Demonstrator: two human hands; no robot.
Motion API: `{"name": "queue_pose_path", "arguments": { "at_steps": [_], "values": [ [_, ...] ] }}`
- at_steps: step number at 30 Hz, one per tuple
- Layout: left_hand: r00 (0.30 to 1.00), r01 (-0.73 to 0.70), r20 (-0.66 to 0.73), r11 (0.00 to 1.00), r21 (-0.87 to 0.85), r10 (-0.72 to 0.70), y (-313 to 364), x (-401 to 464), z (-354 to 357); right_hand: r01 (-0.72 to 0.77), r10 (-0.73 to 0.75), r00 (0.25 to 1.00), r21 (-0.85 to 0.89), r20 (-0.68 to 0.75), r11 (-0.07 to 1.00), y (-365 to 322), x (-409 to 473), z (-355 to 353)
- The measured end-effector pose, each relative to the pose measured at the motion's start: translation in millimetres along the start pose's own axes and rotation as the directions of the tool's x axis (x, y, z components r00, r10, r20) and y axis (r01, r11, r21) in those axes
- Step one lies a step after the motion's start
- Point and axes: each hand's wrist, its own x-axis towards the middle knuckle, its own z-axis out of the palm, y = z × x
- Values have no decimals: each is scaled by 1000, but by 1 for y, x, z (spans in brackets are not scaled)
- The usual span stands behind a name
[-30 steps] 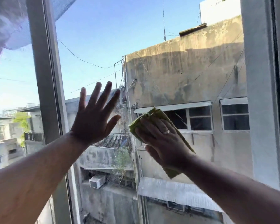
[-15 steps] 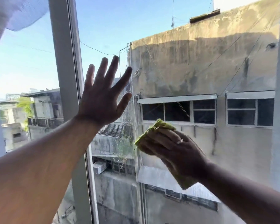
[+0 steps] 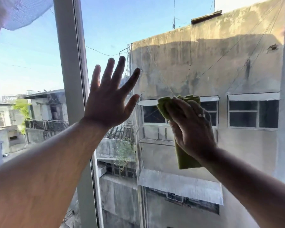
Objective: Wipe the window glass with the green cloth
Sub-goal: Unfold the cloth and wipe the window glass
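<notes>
Steadily, your left hand [image 3: 108,102] splays flat and empty against the window glass [image 3: 204,71] for support while your right hand [image 3: 190,127], its grip closed on the folded green cloth [image 3: 184,159], presses it flat to wipe.

hands: 2 | green cloth [image 3: 186,159]: 1 | window glass [image 3: 179,66]: 1 | ring [image 3: 201,115]: 1

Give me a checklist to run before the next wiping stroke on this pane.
1. Green cloth under the right hand, pressed toward the window glass: ok.
2. Cloth folded into a pad, not bunched: ok, though its lower end hangs free below the palm.
3. Left hand open with fingers spread, apart from the cloth: ok.
4. Left palm actually touching the glass: cannot tell.
5. Window frame outside the stroke path: ok, it stands left of both hands.
6. Glass above the cloth clean: not ok, faint specks show.
</notes>
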Motion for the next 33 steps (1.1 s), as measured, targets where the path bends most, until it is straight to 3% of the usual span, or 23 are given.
{"name": "queue_pose_path", "arguments": {
  "at_steps": [1, 2, 4, 6, 7, 9, 11, 13, 14, 15, 17, 18, 19, 21, 23, 25, 26, 27, 29, 30, 31, 32, 33],
  "values": [
    [1000, -2, 4, 1000, -1, 2, 0, 0, -1, -31, 31, 999, 27, 6, 999, -13, 3, 3],
    [1000, -4, 6, 1000, 2, 4, 0, -1, -2, 38, -40, 998, 47, 40, 998, -30, -4, 6],
    [1000, -7, 10, 1000, 7, 7, -1, -1, -3, 321, -329, 934, 72, 138, 944, -52, -30, 6],
    [1000, -8, 13, 1000, 7, 8, 0, -2, -3, 441, -442, 883, 38, 159, 896, -35, -36, 0],
    [1000, -8, 9, 1000, 8, 8, 0, -2, -2, 396, -392, 912, -6, 122, 918, -20, -30, -2],
    [1000, -5, 3, 1000, 8, 5, 0, -1, -1, 130, -128, 991, -86, 27, 988, 9, -8, -5],
    [1000, 0, 1, 1000, 7, 0, 1, -1, -1, -171, 168, 984, -54, -55, 984, 9, 9, -5],
    [1000, -3, 7, 1000, 4, 3, 1, -1, -2, -271, 272, 961, 21, -45, 962, -28, 3, 7],
    [1000, -5, 11, 1000, 1, 5, 0, -1, -3, -158, 156, 987, 61, 31, 986, -48, -10, 13],
    [1000, -6, 14, 1000, -3, 6, 0, -1, -5, 60, -73, 988, 96, 138, 994, -62, -28, 16],
    [999, -6, 33, 1000, -14, 7, -1, 0, -7, 473, -494, 810, 147, 315, 869, -53, -60, 12],
    [999, -3, 44, 1000, -17, 4, -1, 0, -7, 554, -571, 752, 155, 330, 818, -29, -65, 6],
    [999, 3, 48, 1000, -17, -2, -1, -1, -7, 557, -567, 763, 129, 310, 821, -4, -62, 1],
    [999, 13, 43, 1000, -12, -13, 0, 0, -6, 377, -373, 899, 28, 228, 926, 43, -40, -8],
    [999, 11, 33, 1000, -7, -11, 0, 0, -5, 63, -55, 994, -78, 98, 995, 64, -8, -14],
    [1000, 7, 28, 1000, -8, -7, 0, 1, -3, -269, 267, 963, -106, -30, 957, 42, 17, -5],
    [1000, 5, 27, 1000, -4, -5, -1, 1, -3, -357, 353, 934, -95, -58, 929, 18, 21, 4],
    [1000, 3, 22, 1000, 0, -3, -2, 0, -2, -344, 341, 939, -72, -44, 936, -7, 17, 13],
    [1000, -2, 5, 1000, 7, 2, -3, -1, -1, 23, -21, 995, -17, 102, 1000, -43, -12, 25],
    [1000, -4, 4, 1000, 6, 4, -3, -1, -1, 281, -276, 940, 5, 200, 960, -45, -31, 22],
    [1000, -1, 10, 1000, 2, 1, -4, -2, -2, 477, -463, 838, 26, 289, 879, -32, -41, 12],
    [1000, 2, 19, 1000, -3, -2, -3, -1, -3, 576, -553, 767, 30, 326, 817, -6, -45, 3],
    [1000, 6, 26, 1000, -7, -6, -2, 0, -3, 588, -556, 763, 5, 330, 809, 23, -43, -4]
  ]
}}
